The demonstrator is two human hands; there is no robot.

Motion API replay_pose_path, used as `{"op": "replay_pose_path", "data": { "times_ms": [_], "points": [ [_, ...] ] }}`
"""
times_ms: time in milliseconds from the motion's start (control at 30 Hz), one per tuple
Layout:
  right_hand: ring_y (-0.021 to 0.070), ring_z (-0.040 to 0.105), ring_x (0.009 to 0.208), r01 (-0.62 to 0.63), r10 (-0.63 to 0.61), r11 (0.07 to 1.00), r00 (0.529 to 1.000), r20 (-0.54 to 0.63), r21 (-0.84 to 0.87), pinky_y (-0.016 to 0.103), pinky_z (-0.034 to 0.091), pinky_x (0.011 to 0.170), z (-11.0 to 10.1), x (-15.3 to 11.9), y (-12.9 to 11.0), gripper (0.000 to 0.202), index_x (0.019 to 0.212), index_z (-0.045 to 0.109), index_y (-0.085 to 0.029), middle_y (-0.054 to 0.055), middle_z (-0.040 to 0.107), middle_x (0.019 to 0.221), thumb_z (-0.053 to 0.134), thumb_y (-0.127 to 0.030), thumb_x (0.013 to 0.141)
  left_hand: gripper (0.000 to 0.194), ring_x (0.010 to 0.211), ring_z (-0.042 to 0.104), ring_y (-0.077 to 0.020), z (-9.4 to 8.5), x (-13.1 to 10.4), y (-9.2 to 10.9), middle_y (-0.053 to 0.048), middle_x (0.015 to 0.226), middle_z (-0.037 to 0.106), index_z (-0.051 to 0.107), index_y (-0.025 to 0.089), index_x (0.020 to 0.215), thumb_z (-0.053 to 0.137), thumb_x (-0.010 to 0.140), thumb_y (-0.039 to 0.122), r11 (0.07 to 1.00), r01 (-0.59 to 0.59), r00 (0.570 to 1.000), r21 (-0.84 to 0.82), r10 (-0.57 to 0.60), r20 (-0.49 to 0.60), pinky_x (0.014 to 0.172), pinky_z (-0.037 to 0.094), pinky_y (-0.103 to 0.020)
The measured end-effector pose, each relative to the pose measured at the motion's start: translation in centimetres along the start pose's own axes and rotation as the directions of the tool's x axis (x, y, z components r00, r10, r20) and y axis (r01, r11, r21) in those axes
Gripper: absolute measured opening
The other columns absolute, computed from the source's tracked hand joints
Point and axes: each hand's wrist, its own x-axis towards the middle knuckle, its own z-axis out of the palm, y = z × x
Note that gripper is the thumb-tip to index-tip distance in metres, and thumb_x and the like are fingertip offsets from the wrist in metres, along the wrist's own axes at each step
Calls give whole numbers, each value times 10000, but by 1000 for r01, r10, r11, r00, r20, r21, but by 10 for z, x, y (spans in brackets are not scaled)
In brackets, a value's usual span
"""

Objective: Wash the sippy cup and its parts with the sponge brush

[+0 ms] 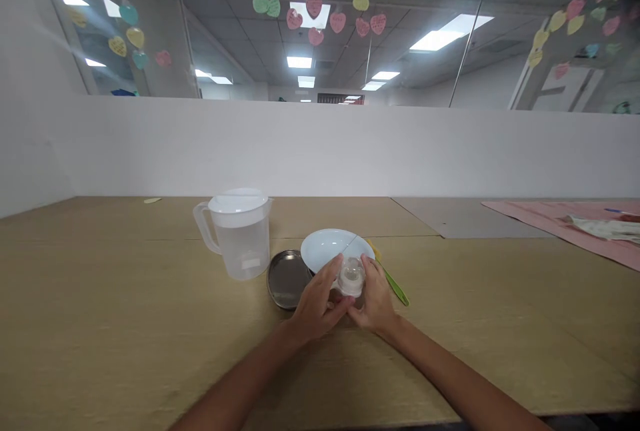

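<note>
Both hands come together on one small clear container [351, 276], just in front of the near rim of the white bowl [320, 246]. The left hand [319, 301] grips its left side and the right hand [376, 298] its right, fingers along the flanks and thumbs meeting low on the near side. Such a two-sided hold probably keeps a smooth, rounded piece from slipping or turning, and it leaves the domed top in sight between the hands. Whether the container's base touches the table [150, 338] I cannot tell, as the fingers hide it.

The other things sit close around, likely so that either hand reaches them without a stretch. To the left of the bowl lies a shallow metal tray [286, 279]; the hands and bowl cover its right side. Farther left stands a translucent pitcher [243, 241], upright, its handle turned left and its spout right, toward the bowl (handy, I suppose, for a left-hand grip). Right of the bowl, a green-handled utensil [397, 288] points its handle near and right, seemingly within easy reach of the right hand; its yellow end is beside the bowl's rim, and contact there is unclear.
</note>
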Motion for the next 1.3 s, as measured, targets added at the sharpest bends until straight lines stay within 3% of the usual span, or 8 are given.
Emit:
{"op": "replay_pose_path", "data": {
  "times_ms": [133,300,400,567,867,1167,1300],
  "points": [
    [317,441,1126,-17,6,979,998,55,202,471,411,889,-11,0,8,684,1376,217,-129,166,428,1242,458,-386,790,771,1160,436,-250,-2,1,-1,-139,1301,431,90,186,1406,522,813,422,998,-17,1000,61,16,16,970,359,-406],
    [258,488,1066,-148,108,912,987,123,382,435,406,897,-22,9,8,448,1273,397,-166,121,502,1164,380,-320,853,690,1110,449,-269,8,1,-6,-131,1192,518,291,160,1325,539,777,499,988,-8,999,155,3,32,1010,251,-475],
    [251,496,1038,-206,164,884,977,134,419,422,408,889,-22,11,6,431,1242,427,-160,120,514,1126,397,-342,852,623,1021,481,-242,14,0,-8,-105,1094,559,373,161,1258,552,769,502,992,37,999,124,-38,5,957,298,-437],
    [243,494,1003,-201,172,891,979,106,407,416,408,866,-21,11,5,433,1230,410,-159,117,502,1074,435,-324,830,588,919,492,-218,15,1,-7,-75,970,572,414,170,1214,557,760,515,995,70,998,76,-69,-10,878,335,-387],
    [218,505,856,-216,229,938,973,-16,270,398,432,777,-13,8,0,434,1108,443,-167,83,494,929,568,-363,742,586,943,474,-229,17,0,-6,-92,1017,549,381,164,1227,520,781,518,995,61,998,77,-58,-36,868,328,-381],
    [179,501,797,-336,364,908,928,-79,249,347,444,741,-7,12,-13,415,1027,453,-177,44,478,868,637,-359,703,533,985,467,-230,17,1,-2,-90,1080,541,395,172,1208,571,771,422,990,125,991,64,-121,-60,893,320,-383],
    [185,507,839,-367,390,895,920,-44,253,343,455,745,-6,13,-16,426,1044,425,-176,56,482,914,614,-373,717,522,968,475,-229,17,1,-3,-85,1059,553,408,168,1203,591,755,361,989,135,990,60,-132,-55,888,326,-384]
  ]
}}
